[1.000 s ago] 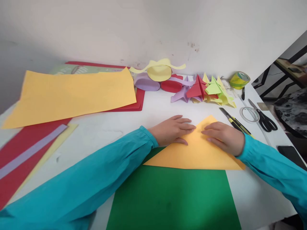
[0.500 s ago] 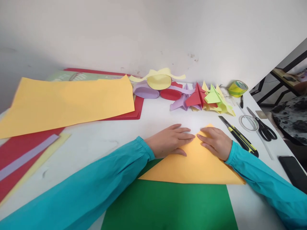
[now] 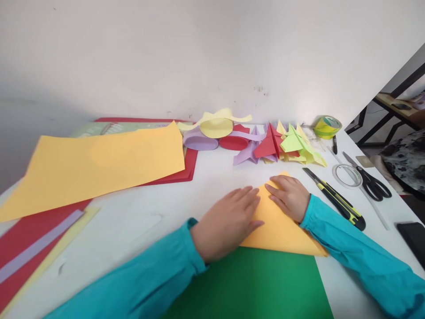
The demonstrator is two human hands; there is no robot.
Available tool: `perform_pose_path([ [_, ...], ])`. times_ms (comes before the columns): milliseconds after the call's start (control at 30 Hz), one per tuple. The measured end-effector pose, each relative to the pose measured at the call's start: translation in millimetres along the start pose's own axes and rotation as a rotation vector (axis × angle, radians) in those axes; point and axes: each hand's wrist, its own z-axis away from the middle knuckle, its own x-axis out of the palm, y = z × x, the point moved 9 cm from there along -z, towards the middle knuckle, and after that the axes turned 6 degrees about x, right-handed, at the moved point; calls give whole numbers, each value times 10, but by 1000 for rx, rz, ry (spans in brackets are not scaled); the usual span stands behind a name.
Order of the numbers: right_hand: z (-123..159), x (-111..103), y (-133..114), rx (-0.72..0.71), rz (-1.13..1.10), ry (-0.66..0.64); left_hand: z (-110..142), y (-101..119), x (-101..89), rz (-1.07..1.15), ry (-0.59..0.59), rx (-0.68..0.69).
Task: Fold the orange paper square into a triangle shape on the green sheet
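A folded orange sheet of paper (image 3: 279, 230), triangular in outline, lies partly over a green sheet (image 3: 265, 279) in front of me. My left hand (image 3: 229, 221) rests flat on its left side, fingers stretched out and covering the left corner. Near the top point, my right hand (image 3: 290, 195) presses on the paper with its fingers extended. Neither hand grasps anything.
To the right lie a utility knife (image 3: 335, 199), scissors (image 3: 372, 181), a clear tape roll (image 3: 347, 176) and a black phone (image 3: 411, 237). Folded paper planes (image 3: 270, 144) and paper rings (image 3: 216, 128) stand along the wall. A large orange sheet (image 3: 106, 164) covers red paper at left.
My left hand has slid down and left along the folded paper's edge, now covering its left corner. My right hand stays near the top point. The whole view has shifted slightly.
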Motion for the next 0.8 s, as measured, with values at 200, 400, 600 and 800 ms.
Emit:
perform_pose_path([
  [200,31,-56,-5,2,-60,50,62,215,305,39,-40,-107],
  [400,11,-147,7,0,-152,136,104,177,376,60,-54,-135],
  [600,-24,-145,12,16,-166,94,128,202,345,22,20,-112],
  [800,-52,-124,8,24,-141,40,133,198,334,9,28,-108],
])
